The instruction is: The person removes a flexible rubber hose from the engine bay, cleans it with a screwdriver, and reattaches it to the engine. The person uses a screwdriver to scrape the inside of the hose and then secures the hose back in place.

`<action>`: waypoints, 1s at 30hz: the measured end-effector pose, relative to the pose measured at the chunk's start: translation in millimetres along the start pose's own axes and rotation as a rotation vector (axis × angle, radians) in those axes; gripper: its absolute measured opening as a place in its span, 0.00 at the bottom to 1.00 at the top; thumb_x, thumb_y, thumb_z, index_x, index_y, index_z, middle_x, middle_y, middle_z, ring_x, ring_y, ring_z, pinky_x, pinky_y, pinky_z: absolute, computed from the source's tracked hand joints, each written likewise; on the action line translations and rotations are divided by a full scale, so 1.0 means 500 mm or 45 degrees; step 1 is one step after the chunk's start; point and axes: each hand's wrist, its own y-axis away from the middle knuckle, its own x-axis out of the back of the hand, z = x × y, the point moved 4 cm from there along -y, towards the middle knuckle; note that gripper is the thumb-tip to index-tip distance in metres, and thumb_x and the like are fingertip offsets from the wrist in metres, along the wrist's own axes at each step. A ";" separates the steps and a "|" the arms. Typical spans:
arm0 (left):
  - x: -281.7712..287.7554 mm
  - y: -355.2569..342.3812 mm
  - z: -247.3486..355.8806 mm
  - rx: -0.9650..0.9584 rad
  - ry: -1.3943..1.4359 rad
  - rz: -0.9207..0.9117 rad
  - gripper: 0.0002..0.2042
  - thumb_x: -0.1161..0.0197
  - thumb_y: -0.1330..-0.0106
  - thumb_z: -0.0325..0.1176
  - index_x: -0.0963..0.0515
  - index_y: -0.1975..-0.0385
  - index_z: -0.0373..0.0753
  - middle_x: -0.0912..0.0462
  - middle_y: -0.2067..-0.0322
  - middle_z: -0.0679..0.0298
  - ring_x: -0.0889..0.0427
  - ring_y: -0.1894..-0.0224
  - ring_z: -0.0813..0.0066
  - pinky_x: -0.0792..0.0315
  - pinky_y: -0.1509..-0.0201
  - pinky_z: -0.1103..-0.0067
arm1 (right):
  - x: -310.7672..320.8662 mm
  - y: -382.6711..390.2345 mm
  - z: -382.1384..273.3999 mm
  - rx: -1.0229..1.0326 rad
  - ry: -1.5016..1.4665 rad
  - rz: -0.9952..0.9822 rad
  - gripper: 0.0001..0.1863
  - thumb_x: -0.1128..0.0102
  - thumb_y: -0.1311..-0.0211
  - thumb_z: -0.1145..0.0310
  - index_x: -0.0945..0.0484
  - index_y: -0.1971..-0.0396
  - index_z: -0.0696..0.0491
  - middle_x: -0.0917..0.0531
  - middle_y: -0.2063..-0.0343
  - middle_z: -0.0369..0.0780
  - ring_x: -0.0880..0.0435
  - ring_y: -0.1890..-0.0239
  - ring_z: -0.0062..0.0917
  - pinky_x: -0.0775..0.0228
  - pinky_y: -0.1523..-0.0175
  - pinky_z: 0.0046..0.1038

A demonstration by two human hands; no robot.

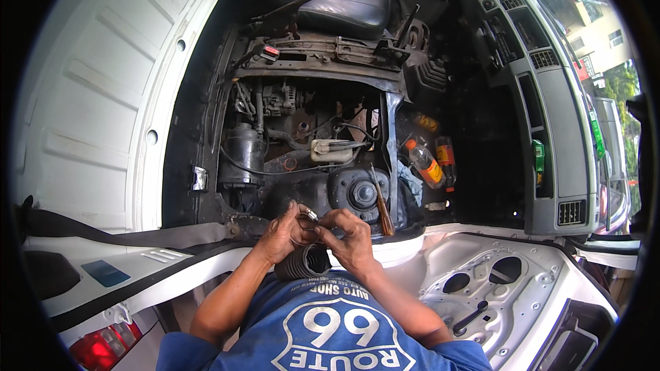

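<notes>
Close to my chest, both hands are on a metal hose clamp point(311, 216), a thin ring with a small screw housing. My left hand point(282, 235) has its fingers closed on one side of the band. From the other side my right hand point(348, 239) pinches it near the housing. Just below the hands, a black ribbed rubber hose point(304, 262) rests against my blue shirt, its open end facing up. Whether the clamp touches the hose, I cannot tell. A screwdriver with a brown handle point(385, 218) leans beside the round strut mount point(362, 194), right of my right hand.
Ahead lies the open engine bay with a black canister point(243, 156) and a pale reservoir point(332, 152). Bottles point(426, 165) lie on the footwell floor at right. A black seat point(344, 1) is beyond; the opened door point(491, 288) stands at lower right.
</notes>
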 end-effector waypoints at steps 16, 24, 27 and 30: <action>-0.055 0.015 0.030 -0.069 -0.474 -0.069 0.22 0.44 0.19 0.43 0.32 0.31 0.42 0.18 0.48 0.60 0.16 0.44 0.68 0.21 0.43 0.74 | 0.104 -0.030 0.070 -0.047 0.455 0.152 0.11 0.26 0.38 0.67 0.15 0.60 0.58 0.14 0.59 0.48 0.14 0.54 0.45 0.23 0.47 0.42; -0.069 0.022 0.033 -0.232 -1.100 0.300 0.27 0.18 0.41 0.44 0.29 0.53 0.40 0.21 0.62 0.67 0.22 0.58 0.79 0.24 0.53 0.79 | 0.184 0.052 0.283 -0.582 0.840 -0.151 0.20 0.30 0.43 0.67 0.25 0.54 0.59 0.17 0.56 0.58 0.18 0.51 0.59 0.23 0.46 0.52; -0.081 0.035 0.041 -0.289 -1.277 0.432 0.25 0.17 0.43 0.45 0.25 0.56 0.38 0.19 0.65 0.66 0.20 0.62 0.79 0.23 0.57 0.77 | 0.204 0.026 0.237 -0.479 0.893 -0.197 0.15 0.36 0.42 0.69 0.24 0.58 0.59 0.17 0.57 0.57 0.18 0.51 0.56 0.24 0.46 0.50; -0.084 0.046 0.044 -0.248 -1.399 0.568 0.27 0.17 0.45 0.47 0.25 0.56 0.36 0.18 0.66 0.64 0.18 0.65 0.76 0.22 0.59 0.74 | 0.249 -0.026 0.104 -0.421 0.786 -0.328 0.13 0.39 0.41 0.71 0.23 0.58 0.60 0.17 0.58 0.55 0.18 0.53 0.53 0.25 0.48 0.48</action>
